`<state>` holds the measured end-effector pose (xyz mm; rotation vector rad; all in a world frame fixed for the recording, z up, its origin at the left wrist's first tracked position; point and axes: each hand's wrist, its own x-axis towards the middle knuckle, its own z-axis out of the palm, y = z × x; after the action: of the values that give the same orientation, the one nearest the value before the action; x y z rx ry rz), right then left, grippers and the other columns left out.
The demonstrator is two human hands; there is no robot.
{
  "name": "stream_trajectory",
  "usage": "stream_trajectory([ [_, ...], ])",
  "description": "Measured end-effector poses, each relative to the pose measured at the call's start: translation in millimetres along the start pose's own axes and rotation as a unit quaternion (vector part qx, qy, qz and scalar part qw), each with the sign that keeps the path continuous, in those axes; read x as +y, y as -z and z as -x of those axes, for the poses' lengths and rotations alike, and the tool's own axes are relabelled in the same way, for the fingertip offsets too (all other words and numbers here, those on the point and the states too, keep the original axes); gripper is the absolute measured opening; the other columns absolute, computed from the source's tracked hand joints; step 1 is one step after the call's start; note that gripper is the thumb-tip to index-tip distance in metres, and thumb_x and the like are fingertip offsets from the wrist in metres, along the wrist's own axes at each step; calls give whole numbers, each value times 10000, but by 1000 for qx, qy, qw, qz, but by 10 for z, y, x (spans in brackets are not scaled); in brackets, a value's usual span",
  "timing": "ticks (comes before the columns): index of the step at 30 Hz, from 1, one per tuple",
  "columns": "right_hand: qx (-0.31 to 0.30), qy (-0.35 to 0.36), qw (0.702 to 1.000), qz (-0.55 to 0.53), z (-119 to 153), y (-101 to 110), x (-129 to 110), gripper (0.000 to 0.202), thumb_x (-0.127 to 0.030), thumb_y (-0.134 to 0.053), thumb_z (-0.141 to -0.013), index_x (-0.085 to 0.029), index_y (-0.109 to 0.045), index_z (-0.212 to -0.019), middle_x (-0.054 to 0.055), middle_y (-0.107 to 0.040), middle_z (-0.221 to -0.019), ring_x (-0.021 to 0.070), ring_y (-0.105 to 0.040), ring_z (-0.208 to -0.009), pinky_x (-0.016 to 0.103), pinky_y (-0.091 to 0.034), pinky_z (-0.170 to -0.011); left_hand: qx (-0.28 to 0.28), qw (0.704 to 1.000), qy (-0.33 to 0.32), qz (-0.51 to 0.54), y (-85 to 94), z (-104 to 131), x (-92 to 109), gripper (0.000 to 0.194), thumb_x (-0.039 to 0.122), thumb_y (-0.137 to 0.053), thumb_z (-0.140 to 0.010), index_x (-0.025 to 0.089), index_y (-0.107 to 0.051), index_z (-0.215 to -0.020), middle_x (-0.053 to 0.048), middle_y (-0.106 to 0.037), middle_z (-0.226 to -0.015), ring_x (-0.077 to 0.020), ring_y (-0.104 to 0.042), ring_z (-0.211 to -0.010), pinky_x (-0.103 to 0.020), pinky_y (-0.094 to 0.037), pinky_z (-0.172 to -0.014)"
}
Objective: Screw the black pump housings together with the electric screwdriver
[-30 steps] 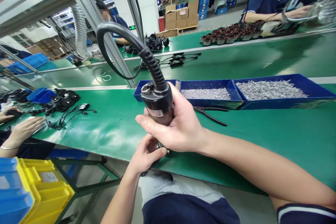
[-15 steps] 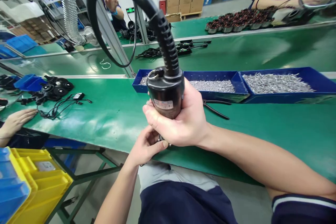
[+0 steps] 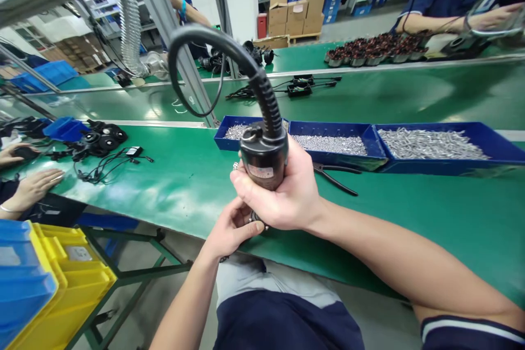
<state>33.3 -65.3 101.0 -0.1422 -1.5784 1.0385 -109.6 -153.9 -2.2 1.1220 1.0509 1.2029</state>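
My right hand (image 3: 293,191) is wrapped round the body of a black corded electric screwdriver (image 3: 260,150). It stands upright, and its thick ribbed cable loops up from the top. Its lower end is hidden behind my hand. Just below, at the table's near edge, my left hand (image 3: 229,229) is closed round a small dark part (image 3: 254,217) with shiny metal bits. My fingers cover most of it, so its kind cannot be made out. Black-handled pliers (image 3: 338,178) lie to the right of my right hand.
Blue trays (image 3: 383,163) hold small metal pieces and screws. Black cabled parts (image 3: 102,167) lie to the left, near a co-worker's hand (image 3: 36,188). Yellow and blue crates (image 3: 82,284) stand at lower left. Copper-wound parts (image 3: 377,49) sit across the bench. A metal post (image 3: 180,60) rises behind.
The view has tilted up slightly, so the background sits lower. The screwdriver's top appears lower and smaller in view. Both my hands keep their grips. Another co-worker's hand now shows at far left.
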Motion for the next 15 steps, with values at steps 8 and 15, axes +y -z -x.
stream_trajectory([
  [8, 28, -39, 989, -139, -215, -134, -227, 317, -246, -871, -953, -207, -571, -1050, 15, -636, -860, 166, -581, -620, 284, -501, -502, -6, 998, -32, 47, 32, 27, -204, 392, 330, -886, -883, 182, -660, -1166, -57, -680, -1086, -185, -630, -989, -258, -532, -870],
  [15, 28, -49, 986, -155, -131, -295, -217, 353, -283, -898, -949, -196, -571, -1051, 29, -658, -887, 176, -621, -692, 304, -575, -590, 12, 997, -49, -60, -87, 72, -3, 483, 455, -810, -919, 168, -663, -1279, -96, -706, -1095, -242, -649, -971, -294, -562, -829],
])
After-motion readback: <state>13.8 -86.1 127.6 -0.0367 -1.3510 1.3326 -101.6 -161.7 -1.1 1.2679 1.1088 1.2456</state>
